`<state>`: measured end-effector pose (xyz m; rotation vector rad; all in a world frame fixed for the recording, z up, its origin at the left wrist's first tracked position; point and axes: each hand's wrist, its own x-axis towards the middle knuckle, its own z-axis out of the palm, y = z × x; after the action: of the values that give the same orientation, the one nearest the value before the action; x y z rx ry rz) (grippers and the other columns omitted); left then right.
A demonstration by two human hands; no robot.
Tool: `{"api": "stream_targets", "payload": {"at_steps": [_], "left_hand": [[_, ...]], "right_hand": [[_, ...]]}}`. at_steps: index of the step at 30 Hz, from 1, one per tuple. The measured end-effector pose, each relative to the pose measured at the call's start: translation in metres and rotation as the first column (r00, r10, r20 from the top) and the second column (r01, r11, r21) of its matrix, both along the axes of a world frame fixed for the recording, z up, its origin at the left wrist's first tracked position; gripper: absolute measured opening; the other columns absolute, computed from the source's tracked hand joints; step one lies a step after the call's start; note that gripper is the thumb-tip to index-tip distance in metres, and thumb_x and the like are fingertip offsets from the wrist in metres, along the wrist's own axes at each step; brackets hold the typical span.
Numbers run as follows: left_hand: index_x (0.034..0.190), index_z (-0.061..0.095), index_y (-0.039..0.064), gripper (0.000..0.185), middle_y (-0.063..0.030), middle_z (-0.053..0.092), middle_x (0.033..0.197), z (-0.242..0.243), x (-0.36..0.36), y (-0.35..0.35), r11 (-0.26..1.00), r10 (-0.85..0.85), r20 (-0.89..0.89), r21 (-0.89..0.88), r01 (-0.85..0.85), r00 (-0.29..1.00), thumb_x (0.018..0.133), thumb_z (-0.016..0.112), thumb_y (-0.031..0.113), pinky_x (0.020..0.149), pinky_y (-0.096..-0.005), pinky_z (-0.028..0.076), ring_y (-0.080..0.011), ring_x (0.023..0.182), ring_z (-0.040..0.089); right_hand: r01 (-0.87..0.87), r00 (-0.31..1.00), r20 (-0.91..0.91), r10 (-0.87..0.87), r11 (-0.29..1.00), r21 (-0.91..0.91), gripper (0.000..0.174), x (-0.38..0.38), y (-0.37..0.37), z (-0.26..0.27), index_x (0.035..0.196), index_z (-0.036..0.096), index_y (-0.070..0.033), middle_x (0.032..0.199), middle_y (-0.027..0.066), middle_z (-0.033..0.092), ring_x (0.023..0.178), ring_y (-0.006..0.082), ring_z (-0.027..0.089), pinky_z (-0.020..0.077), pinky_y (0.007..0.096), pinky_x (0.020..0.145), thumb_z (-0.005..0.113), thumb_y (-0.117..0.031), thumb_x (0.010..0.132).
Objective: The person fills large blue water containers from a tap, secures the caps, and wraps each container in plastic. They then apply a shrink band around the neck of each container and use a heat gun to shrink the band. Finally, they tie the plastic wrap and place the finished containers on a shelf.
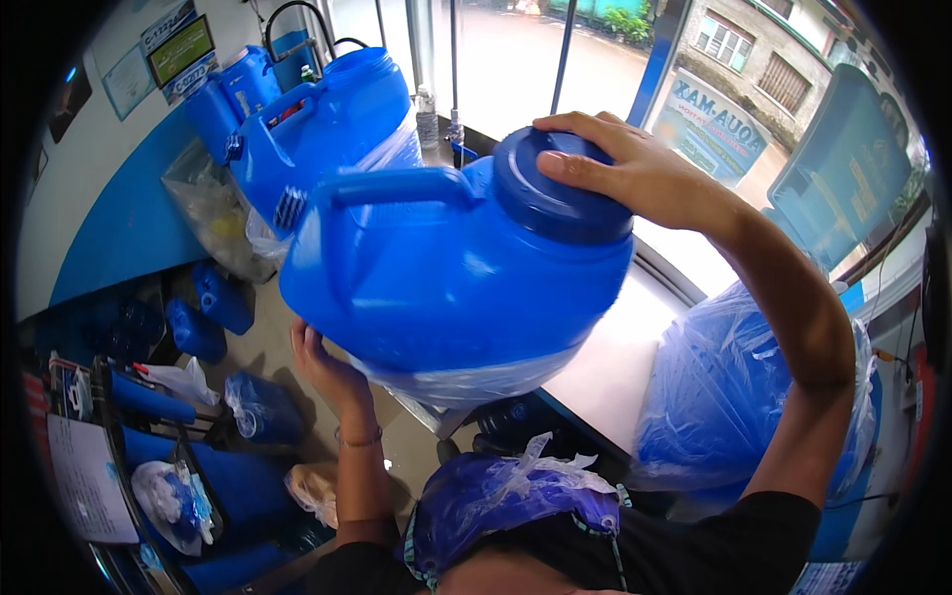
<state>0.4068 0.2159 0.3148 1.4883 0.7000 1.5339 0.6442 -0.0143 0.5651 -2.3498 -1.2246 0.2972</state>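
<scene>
A large blue plastic water jug (446, 297) is in front of me, tilted, with its moulded handle (401, 186) to the left and clear plastic film (476, 383) around its lower part. My right hand (621, 160) grips the dark blue screw cap (565, 197) from above, thumb and fingers spread across it. At the lower left side, my left hand (327, 364) supports the jug; some fingertips are hidden by its body. A small striped spout cap (290, 207) sits at the jug's left end.
Another blue jug (335, 126), without a lid, stands behind to the left, near a black hose (297, 15). To the right, plastic-wrapped blue containers (714, 387) sit beside a white counter (602, 335). Smaller blue containers (195, 327) are on the floor at left. Glass panels (506, 59) face the street.
</scene>
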Motion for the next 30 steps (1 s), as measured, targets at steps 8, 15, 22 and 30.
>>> {"api": "stream_targets", "payload": {"at_steps": [8,15,22,30], "left_hand": [[0.124,0.051,-0.001,0.046,-0.0094,0.059,0.108,0.004,0.016,-0.016,0.861,-0.488,0.316,0.024,0.507,0.814,0.101,0.038,0.037,0.087,-0.0331,0.048,-0.0183,0.098,0.058],[0.147,0.028,0.005,0.062,-0.0155,0.039,0.144,0.007,0.034,-0.020,0.488,-0.829,0.269,-0.079,0.869,0.490,0.100,0.035,0.045,0.098,-0.0409,0.046,-0.0244,0.127,0.045],[0.153,0.018,0.011,0.083,-0.0197,0.019,0.156,0.071,0.074,-0.092,0.533,-0.845,-0.004,0.082,0.842,0.535,0.092,0.031,0.066,0.109,-0.0453,0.036,-0.0328,0.141,0.029],[0.152,0.020,0.003,0.076,-0.0292,0.013,0.154,0.081,0.090,-0.142,0.590,-0.675,-0.294,0.333,0.735,0.676,0.096,0.022,0.055,0.114,-0.0504,0.019,-0.0413,0.143,0.019]], "right_hand": [[0.137,0.967,0.191,-0.167,0.977,0.160,0.076,-0.011,-0.073,-0.016,0.142,0.044,-0.013,0.133,0.0258,0.051,0.121,0.0402,0.053,0.0457,0.0475,0.100,0.046,-0.066,0.089],[0.232,0.966,0.071,-0.250,0.953,0.195,0.081,-0.011,-0.124,-0.026,0.143,0.043,-0.011,0.133,0.0272,0.050,0.122,0.0412,0.051,0.0467,0.0480,0.098,0.051,-0.067,0.086],[0.356,0.931,-0.014,-0.365,0.898,0.256,0.080,0.001,-0.185,-0.054,0.145,0.042,-0.014,0.141,0.0213,0.046,0.131,0.0352,0.043,0.0345,0.0458,0.108,0.048,-0.069,0.086],[0.332,0.943,-0.060,-0.327,0.920,0.207,0.079,0.070,-0.216,-0.059,0.143,0.045,-0.023,0.140,0.0182,0.048,0.126,0.0346,0.049,0.0414,0.0452,0.103,0.046,-0.075,0.083]]}}
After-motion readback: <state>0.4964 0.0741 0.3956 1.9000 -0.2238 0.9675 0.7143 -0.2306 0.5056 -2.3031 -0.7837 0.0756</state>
